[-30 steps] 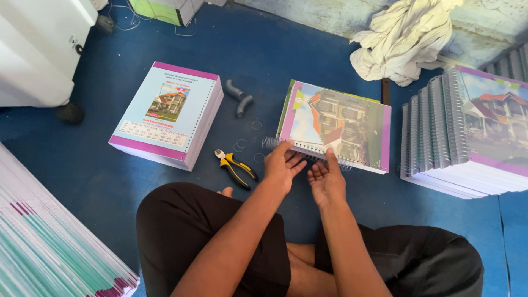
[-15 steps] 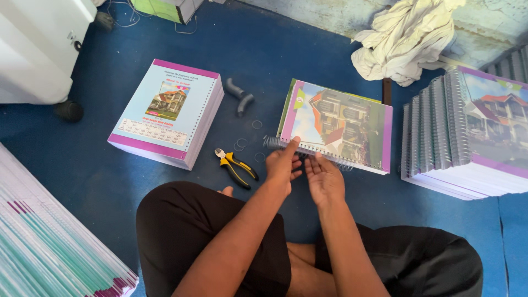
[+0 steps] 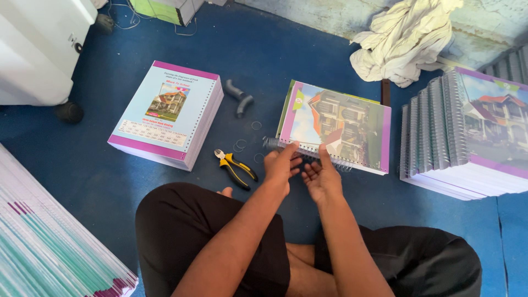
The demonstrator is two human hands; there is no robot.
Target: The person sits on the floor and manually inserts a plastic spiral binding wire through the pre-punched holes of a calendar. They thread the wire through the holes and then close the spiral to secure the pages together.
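Blue matting covered the floor [image 3: 308, 60] where a person sat cross-legged in dark shorts, both forearms reaching forward. Nearest the body, the left hand [image 3: 281, 165] and the right hand [image 3: 320, 177] worked side by side at the near edge of the colourful booklet [image 3: 336, 125], fingers spread and loosely curled rather than closed, the left fingertips touching the wire spiral [image 3: 275, 144] that ran along that edge. Whether either hand truly pinched the coil could not be told. The booklet lay just beyond the hands, its long axis and the spiral running left to right across the person's front, the coil's free end jutting out past the booklet's left corner, so the left hand was the nearer to that end.

Just left of the booklet lay one pair of yellow-handled pliers [image 3: 236, 167], untouched, with a few small loose wire rings [image 3: 240, 145] scattered between it and the booklet. Farther left sat one tall stack of unbound pages [image 3: 168, 113] with punched holes along its right side. Beyond the booklet's left corner lay one grey bent tube [image 3: 240, 98]. Right of the booklet stood a pile of finished spiral-bound booklets [image 3: 467, 132], too many to count. Behind it, against the wall, one crumpled pale cloth [image 3: 404, 38] was heaped. A fanned stack of sheets [image 3: 49, 247] filled the near-left corner, and a white appliance [image 3: 38, 44] stood at far left.
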